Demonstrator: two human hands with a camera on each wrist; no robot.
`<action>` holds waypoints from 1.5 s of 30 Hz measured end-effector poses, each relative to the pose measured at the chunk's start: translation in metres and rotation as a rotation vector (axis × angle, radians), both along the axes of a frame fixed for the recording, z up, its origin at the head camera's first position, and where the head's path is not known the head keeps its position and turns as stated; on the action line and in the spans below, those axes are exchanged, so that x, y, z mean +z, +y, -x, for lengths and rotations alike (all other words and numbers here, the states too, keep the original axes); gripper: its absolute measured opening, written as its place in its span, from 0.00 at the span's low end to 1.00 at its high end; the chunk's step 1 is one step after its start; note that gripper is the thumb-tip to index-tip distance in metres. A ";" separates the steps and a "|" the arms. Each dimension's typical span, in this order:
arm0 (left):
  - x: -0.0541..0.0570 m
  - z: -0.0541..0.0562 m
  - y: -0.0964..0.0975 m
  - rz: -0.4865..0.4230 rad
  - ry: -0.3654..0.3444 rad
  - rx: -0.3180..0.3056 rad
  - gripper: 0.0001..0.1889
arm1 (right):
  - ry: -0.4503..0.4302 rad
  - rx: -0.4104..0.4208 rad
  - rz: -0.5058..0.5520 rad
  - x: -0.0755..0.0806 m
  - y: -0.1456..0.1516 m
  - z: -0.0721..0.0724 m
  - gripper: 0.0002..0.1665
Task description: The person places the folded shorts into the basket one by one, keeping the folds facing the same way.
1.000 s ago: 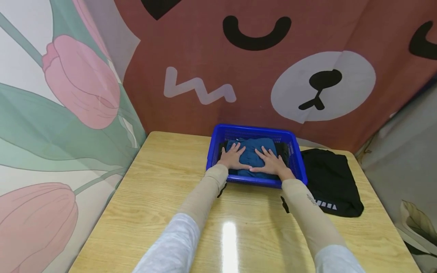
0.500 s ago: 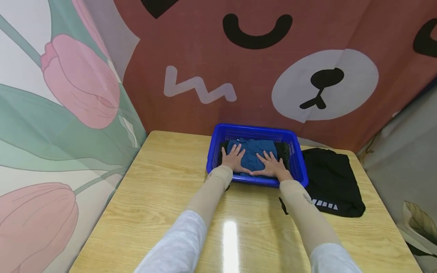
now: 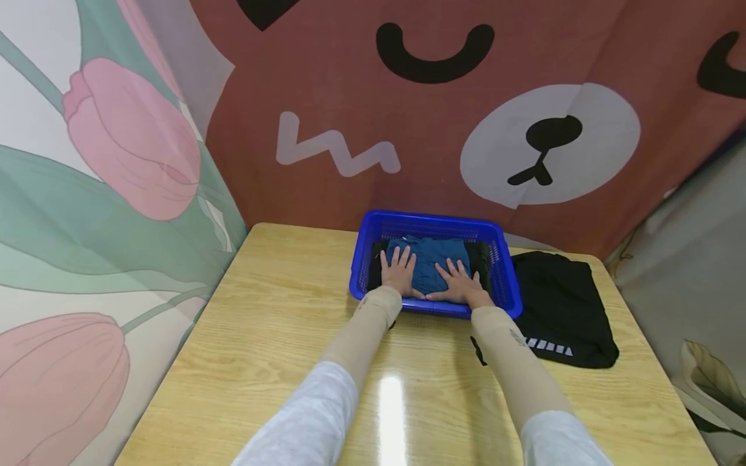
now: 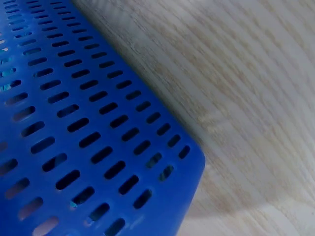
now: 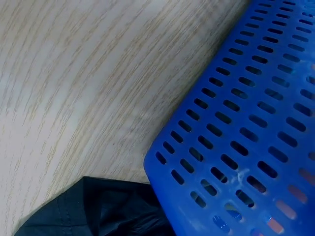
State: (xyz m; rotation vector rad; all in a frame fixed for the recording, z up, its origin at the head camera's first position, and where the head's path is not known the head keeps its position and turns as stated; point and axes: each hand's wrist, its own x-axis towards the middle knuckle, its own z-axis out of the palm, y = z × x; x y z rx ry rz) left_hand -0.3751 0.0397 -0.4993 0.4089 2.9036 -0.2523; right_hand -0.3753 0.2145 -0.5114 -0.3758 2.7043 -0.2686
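A folded blue garment (image 3: 434,254) lies in a blue plastic basket (image 3: 434,219), on top of darker cloth (image 3: 480,259) that shows at both sides. My left hand (image 3: 397,275) rests flat on the garment's left part with fingers spread. On its right part, my right hand (image 3: 457,285) presses with straight, spread fingers. Both thumbs point inward and nearly meet near the basket's front rim. The left wrist view holds only the basket's slotted wall (image 4: 98,123) and tabletop. In the right wrist view, the slotted wall (image 5: 236,137) hides most of the hand behind it.
A black folded garment (image 3: 565,304) with a row of pale marks lies right of the basket; a dark piece of it (image 5: 108,211) shows in the right wrist view. The wooden table (image 3: 280,291) meets a printed bear curtain (image 3: 326,200) behind.
The left hand has shifted slightly right and toward the front rim. The right hand has moved a little left and nearer. More of the blue garment's far part shows.
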 end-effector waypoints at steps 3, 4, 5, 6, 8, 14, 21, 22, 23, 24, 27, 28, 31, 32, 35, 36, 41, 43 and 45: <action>0.001 0.001 0.002 -0.055 -0.013 -0.016 0.58 | -0.002 -0.005 -0.009 0.007 0.000 -0.006 0.59; 0.002 0.002 0.002 -0.074 -0.018 -0.018 0.58 | -0.001 -0.005 -0.009 0.008 0.000 -0.008 0.59; 0.002 0.002 0.003 -0.083 -0.022 -0.020 0.58 | 0.002 -0.004 -0.009 0.009 0.001 -0.009 0.58; 0.002 0.002 0.004 -0.094 -0.026 -0.020 0.58 | 0.004 -0.007 -0.008 0.009 0.002 -0.010 0.58; 0.002 0.002 0.004 -0.103 -0.031 -0.012 0.59 | 0.008 -0.013 -0.010 0.010 0.002 -0.012 0.57; 0.002 0.002 0.005 -0.064 -0.024 0.047 0.59 | 0.068 -0.005 -0.080 0.015 -0.004 -0.012 0.58; 0.006 0.003 0.001 -0.078 -0.010 0.046 0.59 | 0.190 0.056 -0.169 0.023 -0.010 -0.013 0.56; 0.007 0.003 0.000 -0.092 -0.006 0.043 0.58 | 0.213 0.063 -0.169 0.024 -0.010 -0.013 0.55; 0.008 0.003 0.000 -0.112 -0.003 0.042 0.58 | 0.230 0.067 -0.162 0.024 -0.009 -0.013 0.55; 0.009 0.002 0.000 -0.138 -0.002 0.042 0.57 | 0.245 0.069 -0.151 0.024 -0.008 -0.013 0.55; 0.012 -0.003 0.001 -0.235 0.008 0.039 0.54 | 0.276 0.066 -0.100 0.024 -0.006 -0.016 0.55; 0.013 -0.006 0.002 -0.262 0.021 0.037 0.52 | 0.288 0.065 -0.085 0.023 -0.005 -0.017 0.55; 0.019 -0.017 0.007 -0.335 0.062 0.012 0.45 | 0.334 0.053 -0.003 0.025 -0.001 -0.022 0.53; 0.022 -0.021 0.010 -0.345 0.078 0.002 0.43 | 0.348 0.049 0.023 0.025 0.000 -0.024 0.52; 0.030 -0.032 0.018 -0.383 0.106 -0.027 0.36 | 0.382 0.035 0.101 0.029 0.002 -0.029 0.46; 0.032 -0.035 0.020 -0.394 0.117 -0.038 0.34 | 0.390 0.033 0.118 0.030 0.002 -0.030 0.43; 0.036 -0.042 0.027 -0.431 0.218 -0.095 0.26 | 0.448 0.054 0.172 0.037 0.001 -0.035 0.35; 0.038 -0.043 0.028 -0.431 0.250 -0.116 0.24 | 0.477 0.062 0.192 0.039 0.002 -0.038 0.33; 0.041 -0.046 0.028 -0.435 0.260 -0.127 0.23 | 0.498 0.064 0.216 0.042 0.003 -0.041 0.31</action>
